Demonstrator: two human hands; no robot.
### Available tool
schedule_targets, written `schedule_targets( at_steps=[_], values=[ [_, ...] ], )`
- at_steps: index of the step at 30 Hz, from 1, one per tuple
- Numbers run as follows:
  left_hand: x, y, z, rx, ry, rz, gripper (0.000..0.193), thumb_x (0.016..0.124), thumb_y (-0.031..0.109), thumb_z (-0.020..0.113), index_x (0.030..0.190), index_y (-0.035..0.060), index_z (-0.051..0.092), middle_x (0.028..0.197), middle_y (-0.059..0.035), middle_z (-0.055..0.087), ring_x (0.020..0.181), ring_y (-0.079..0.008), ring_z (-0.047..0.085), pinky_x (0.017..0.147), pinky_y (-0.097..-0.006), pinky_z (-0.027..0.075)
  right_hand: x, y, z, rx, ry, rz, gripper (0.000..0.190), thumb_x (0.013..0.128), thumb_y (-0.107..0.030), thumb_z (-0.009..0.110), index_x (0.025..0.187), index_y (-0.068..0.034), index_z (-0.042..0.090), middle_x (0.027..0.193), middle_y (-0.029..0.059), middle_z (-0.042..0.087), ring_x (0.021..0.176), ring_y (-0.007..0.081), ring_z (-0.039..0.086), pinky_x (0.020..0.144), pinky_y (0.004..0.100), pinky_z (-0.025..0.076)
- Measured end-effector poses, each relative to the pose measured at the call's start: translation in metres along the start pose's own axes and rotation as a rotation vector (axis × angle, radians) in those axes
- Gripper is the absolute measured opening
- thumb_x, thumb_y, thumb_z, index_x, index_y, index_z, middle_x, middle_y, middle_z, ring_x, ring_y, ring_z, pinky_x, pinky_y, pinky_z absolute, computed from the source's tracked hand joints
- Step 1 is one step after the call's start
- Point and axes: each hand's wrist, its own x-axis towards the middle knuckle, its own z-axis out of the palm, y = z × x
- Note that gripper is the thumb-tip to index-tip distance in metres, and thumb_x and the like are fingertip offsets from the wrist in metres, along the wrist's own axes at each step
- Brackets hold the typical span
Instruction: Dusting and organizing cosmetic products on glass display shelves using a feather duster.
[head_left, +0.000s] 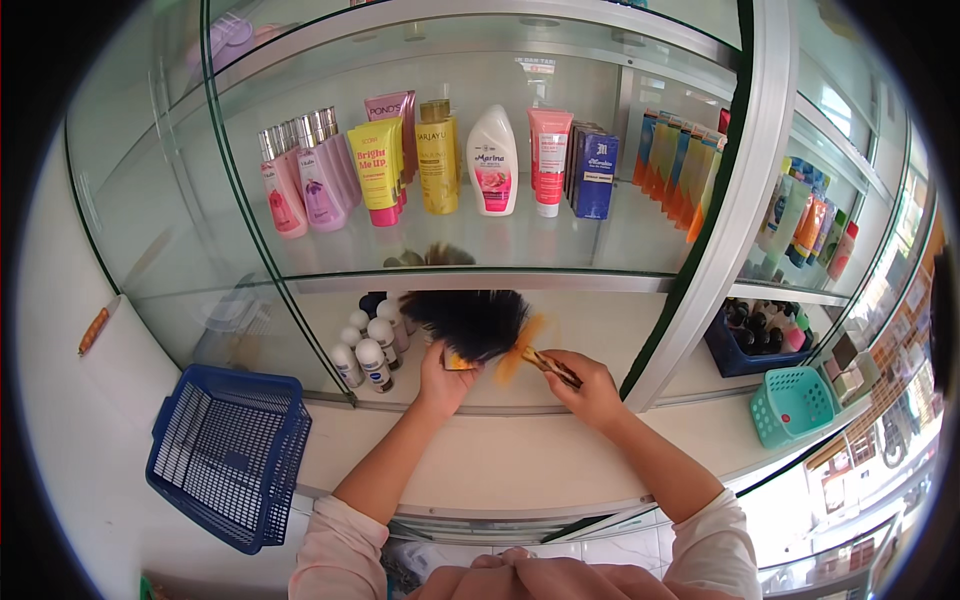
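My right hand is closed round the handle of a feather duster, whose black feathers, orange near the handle, fan out to the left. My left hand is under the black feathers and holds a small item with a yellow-orange part, mostly covered by them; what it is I cannot tell. Both hands are at the front edge of the cabinet's lowest compartment. Just left of my left hand stand several white-capped roll-on deodorants, upright in a group on the compartment's floor.
Above, a glass shelf with a metal edge carries lotion bottles, tubes and boxes. A blue plastic basket lies at the left. Sliding glass and an upright metal frame flank the opening. A turquoise basket stands at the right.
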Motion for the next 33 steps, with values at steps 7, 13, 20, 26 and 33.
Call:
schedule_targets(
  at_steps=[7, 13, 20, 26, 33],
  values=[
    [-0.005, -0.003, 0.002, 0.338, 0.491, 0.063, 0.042, 0.101, 0.041, 0.036, 0.131, 0.0138, 0.045, 0.129, -0.0049, 0.052, 0.12, -0.023, 0.05, 0.099, -0.0426, 0.044, 0.001, -0.001, -0.001, -0.084, -0.04, -0.055, 0.028, 0.085, -0.015, 0.065, 0.113, -0.009, 0.063, 0.091, 0.0112, 0.065, 0.078, 0.0271, 0.065, 0.072, 0.0323, 0.052],
    [0.006, -0.019, 0.034, 0.204, 0.549, 0.167, 0.04, 0.099, 0.042, 0.038, 0.123, 0.0114, 0.05, 0.123, -0.0071, 0.056, 0.114, -0.0242, 0.053, 0.097, -0.0426, 0.044, 0.0, -0.007, -0.008, -0.231, -0.22, -0.163, 0.029, 0.084, -0.014, 0.066, 0.113, -0.01, 0.064, 0.092, 0.0104, 0.066, 0.078, 0.0274, 0.065, 0.072, 0.032, 0.052],
    [-0.003, -0.015, 0.011, 0.328, 0.594, 0.145, 0.04, 0.096, 0.042, 0.043, 0.119, 0.0114, 0.053, 0.121, -0.0043, 0.056, 0.108, -0.0232, 0.053, 0.087, -0.0422, 0.044, 0.002, -0.001, -0.006, -0.076, -0.069, -0.058, 0.028, 0.085, -0.012, 0.066, 0.112, -0.006, 0.063, 0.095, 0.0123, 0.066, 0.08, 0.0255, 0.066, 0.074, 0.0304, 0.052],
    [-0.006, -0.008, 0.008, 0.183, 0.572, 0.058, 0.038, 0.098, 0.039, 0.045, 0.124, 0.0116, 0.051, 0.124, -0.0057, 0.057, 0.11, -0.0237, 0.055, 0.087, -0.0461, 0.047, 0.001, -0.001, -0.003, -0.066, -0.003, -0.012, 0.029, 0.084, -0.013, 0.067, 0.112, -0.009, 0.064, 0.095, 0.0114, 0.067, 0.081, 0.0253, 0.066, 0.074, 0.0306, 0.053],
    [0.003, -0.019, 0.014, 0.247, 0.55, 0.164, 0.041, 0.096, 0.04, 0.044, 0.127, 0.013, 0.051, 0.126, -0.0069, 0.058, 0.112, -0.0249, 0.056, 0.088, -0.0425, 0.048, 0.001, -0.003, -0.011, -0.186, -0.13, -0.161, 0.026, 0.084, -0.013, 0.066, 0.109, -0.008, 0.064, 0.092, 0.0117, 0.066, 0.079, 0.0259, 0.066, 0.072, 0.0308, 0.052]
  ],
)
